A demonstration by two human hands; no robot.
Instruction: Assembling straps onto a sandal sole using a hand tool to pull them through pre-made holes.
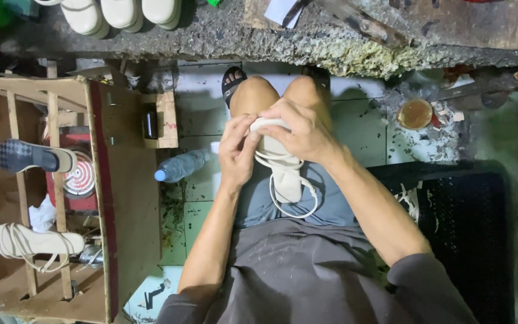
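On the person's lap, in the head view, a cream sandal (284,171) lies lengthwise over blue shorts (259,201), its toe end raised toward the knees and its thin straps looping down past the heel. The left hand (236,153) is closed on the sandal's left side, fingers curled up along the edge and the thumb against the upper part. The right hand (300,131) wraps over the top of the toe end, its fingers bent down and gripping, so that part of the sandal is hidden beneath them. Both hands touch each other at the fingertips near the knees. One foot in a black slipper (232,83) rests on the tiled floor (196,120) just beyond the left knee.

Left of the legs, a plastic bottle (181,166) with a blue cap lies on its side on the tiles. Further left stands a cardboard box (121,198) fitted with wooden slats; a dark shoe (31,157) rests on the slats in the upper part, and a second cream strappy sandal (31,243) lies across them lower down. A round metal burner (81,177) shows behind the slats. Along the top runs a rough concrete ledge (307,42), with several cream soles (121,12) lined up at its left end. A small open can (415,113) of brownish stuff sits on the floor to the right, near a black mat (469,228).
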